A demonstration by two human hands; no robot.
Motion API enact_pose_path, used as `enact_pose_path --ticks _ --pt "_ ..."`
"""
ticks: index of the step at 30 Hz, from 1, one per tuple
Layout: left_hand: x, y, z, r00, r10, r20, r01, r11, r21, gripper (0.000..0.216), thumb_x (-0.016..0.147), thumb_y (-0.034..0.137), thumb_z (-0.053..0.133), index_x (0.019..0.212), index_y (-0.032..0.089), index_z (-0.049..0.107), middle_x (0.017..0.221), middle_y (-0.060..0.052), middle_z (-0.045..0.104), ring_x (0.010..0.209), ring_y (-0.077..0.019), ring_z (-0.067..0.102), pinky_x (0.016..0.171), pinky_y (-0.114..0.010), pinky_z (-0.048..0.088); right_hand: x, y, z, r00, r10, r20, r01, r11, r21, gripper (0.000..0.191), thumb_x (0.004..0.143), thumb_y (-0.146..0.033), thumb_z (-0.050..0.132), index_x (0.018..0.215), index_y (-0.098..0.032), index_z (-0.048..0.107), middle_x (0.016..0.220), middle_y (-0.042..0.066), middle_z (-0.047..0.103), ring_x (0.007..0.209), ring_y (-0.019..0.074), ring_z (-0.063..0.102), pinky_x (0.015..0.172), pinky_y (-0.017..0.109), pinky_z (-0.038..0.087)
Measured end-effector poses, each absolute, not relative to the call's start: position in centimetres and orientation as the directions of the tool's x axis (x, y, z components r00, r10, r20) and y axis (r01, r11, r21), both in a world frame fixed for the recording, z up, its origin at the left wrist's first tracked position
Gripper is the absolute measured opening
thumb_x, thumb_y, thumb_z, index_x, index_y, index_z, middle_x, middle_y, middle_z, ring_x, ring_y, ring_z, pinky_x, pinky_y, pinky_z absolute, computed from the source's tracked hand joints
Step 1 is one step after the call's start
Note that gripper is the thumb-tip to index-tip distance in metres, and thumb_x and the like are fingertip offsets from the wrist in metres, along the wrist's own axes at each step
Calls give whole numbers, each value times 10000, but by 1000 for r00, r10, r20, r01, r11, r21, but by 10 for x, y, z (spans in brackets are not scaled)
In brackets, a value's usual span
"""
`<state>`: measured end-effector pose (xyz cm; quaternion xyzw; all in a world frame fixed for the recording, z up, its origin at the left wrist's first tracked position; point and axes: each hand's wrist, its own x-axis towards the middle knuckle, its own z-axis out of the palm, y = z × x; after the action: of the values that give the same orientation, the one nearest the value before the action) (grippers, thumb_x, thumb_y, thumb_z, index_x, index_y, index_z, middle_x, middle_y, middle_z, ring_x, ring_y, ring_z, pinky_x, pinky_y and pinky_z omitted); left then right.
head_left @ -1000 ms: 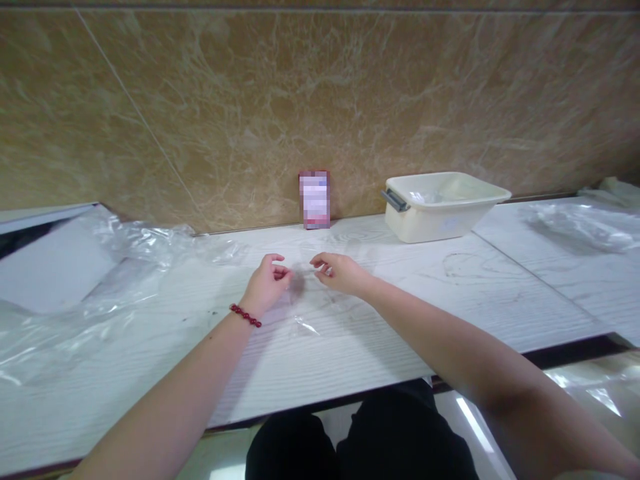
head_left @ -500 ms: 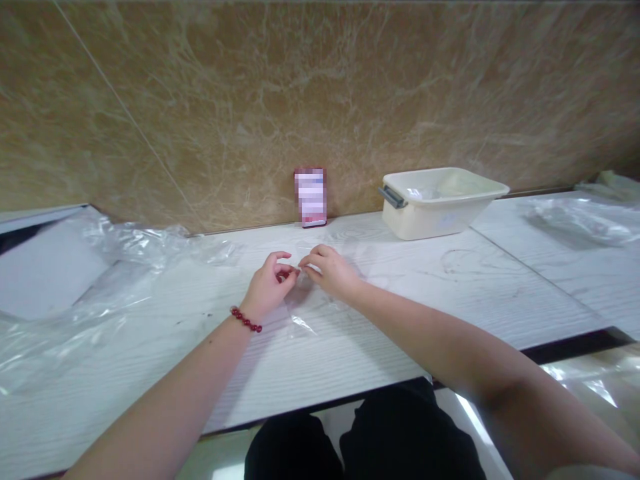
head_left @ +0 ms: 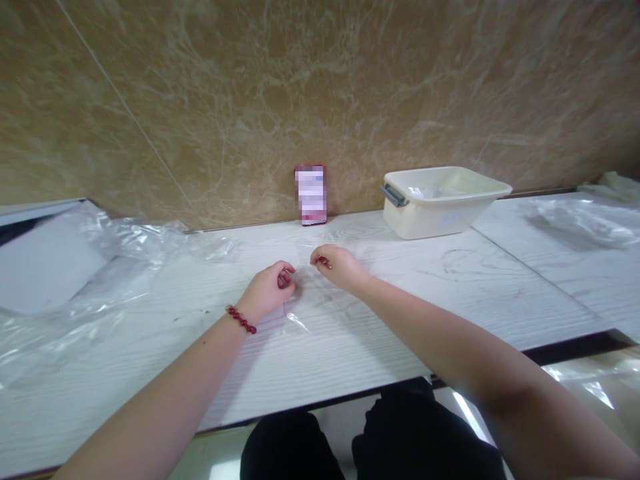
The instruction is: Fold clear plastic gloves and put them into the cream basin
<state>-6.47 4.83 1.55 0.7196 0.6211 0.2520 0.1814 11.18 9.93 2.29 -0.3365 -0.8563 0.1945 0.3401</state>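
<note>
A clear plastic bag (head_left: 299, 321) lies on the white wood-grain table, its outline faint except for a bright glint near the front. On the bag's left side is my left hand (head_left: 270, 288), fingers curled and pinched at its edge, a red bead bracelet (head_left: 241, 320) round the wrist. Across a small gap, my right hand (head_left: 340, 267) has thumb and fingertips pressed together on the bag's upper part. The film between the fingertips is too thin to make out clearly.
A phone (head_left: 311, 195) leans on the brown marble-look wall. Right of it stands a cream plastic tub (head_left: 433, 219) with a grey latch. Crumpled clear plastic (head_left: 590, 221) lies far right; a larger plastic sheet (head_left: 125, 280) covers the left side. The table's dark front edge (head_left: 320, 403) runs before my knees.
My hands were almost touching at the fingertips and are now apart. The left has moved left and toward me, the right slightly to the right.
</note>
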Motion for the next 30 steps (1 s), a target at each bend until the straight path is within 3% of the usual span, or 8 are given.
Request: enact_pose_path --ticks 9,18,26,30 --pt "-66 48 15 186 969 165 840 -244 484 230 653 246 472 849 192 580 697 -5 576 587 -123 507 578 -244 401 121 107 23 -632 675 382 482 727 -489 206 622 -10 459 654 -155 603 727 22 555 751 111 501 729 217 375" --pt "-64 45 21 236 961 142 881 -274 387 267 639 224 460 863 200 603 716 -11 564 610 -131 509 600 -240 397 126 108 22 -636 744 203 621 650 -438 228 627 -47 445 661 -170 634 713 24 560 642 103 507 640 195 386" --pt "-53 39 22 44 984 172 962 -88 257 226 682 271 426 866 201 537 666 -21 577 570 -155 514 501 -246 346 127 105 24 -695 692 195 573 697 -431 247 625 -58 430 681 -175 640 694 16 581 649 104 511 629 190 385" --pt "-53 36 25 104 986 129 940 -140 311 160 665 288 459 781 208 536 609 4 573 544 -142 511 487 -233 333 128 107 22 -701 680 216 566 714 -413 236 642 -86 440 709 -180 646 703 20 588 656 107 513 644 199 387"
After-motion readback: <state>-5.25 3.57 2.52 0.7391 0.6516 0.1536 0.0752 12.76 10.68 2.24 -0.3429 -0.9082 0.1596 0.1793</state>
